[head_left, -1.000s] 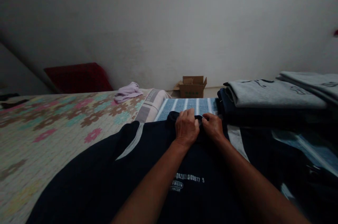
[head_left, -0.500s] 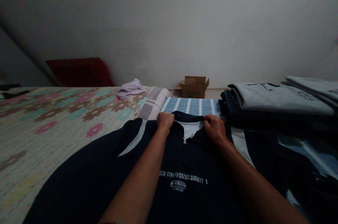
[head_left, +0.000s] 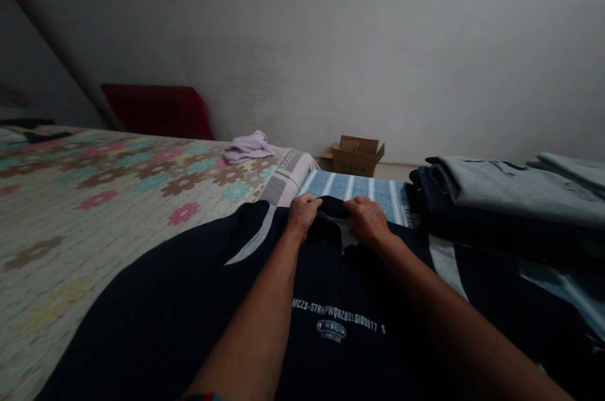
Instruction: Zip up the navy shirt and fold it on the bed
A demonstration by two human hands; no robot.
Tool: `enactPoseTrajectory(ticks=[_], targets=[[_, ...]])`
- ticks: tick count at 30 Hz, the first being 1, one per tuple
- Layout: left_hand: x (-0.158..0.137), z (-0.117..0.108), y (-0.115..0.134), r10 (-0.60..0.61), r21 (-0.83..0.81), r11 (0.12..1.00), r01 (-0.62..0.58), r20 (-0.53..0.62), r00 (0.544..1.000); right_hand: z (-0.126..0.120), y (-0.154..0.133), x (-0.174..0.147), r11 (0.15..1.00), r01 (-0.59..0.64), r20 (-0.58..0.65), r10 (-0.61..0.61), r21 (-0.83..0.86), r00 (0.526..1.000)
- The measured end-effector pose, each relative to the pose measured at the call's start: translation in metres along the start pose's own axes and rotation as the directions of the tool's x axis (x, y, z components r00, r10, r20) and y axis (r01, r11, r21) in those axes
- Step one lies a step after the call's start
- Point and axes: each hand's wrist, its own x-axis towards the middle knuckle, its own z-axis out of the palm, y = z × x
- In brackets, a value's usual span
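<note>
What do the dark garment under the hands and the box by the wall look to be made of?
The navy top, gripped at the collar by the left hand and right hand, looks like soft matte knit fabric: it drapes limply and carries printed white lettering; the exact fibre cannot be told. The box looks like plain brown cardboard, with open flaps and a dull surface.

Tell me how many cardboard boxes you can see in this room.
1. A single open cardboard box sits on the floor against the wall, beyond the blue striped cloth. Others could be hidden behind the stack of folded clothes on the right.
</note>
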Motion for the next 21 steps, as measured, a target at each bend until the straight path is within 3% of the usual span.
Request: enactPoseTrajectory(ticks=[12, 21], targets=[[-0.001, -0.006, -0.004, -0.030, -0.138, 0.990, 0.029, -0.003, 1.000, 0.013, -0.005, 0.011, 0.998, 0.027, 0.048, -0.025, -0.056, 0.999], [0.000, -0.016, -0.006, -0.162, -0.328, 0.926, 0.187, 0.104, 0.981, 0.013, 0.002, 0.014, 0.999, -0.012, 0.051, 0.014, -0.050, 0.999]])
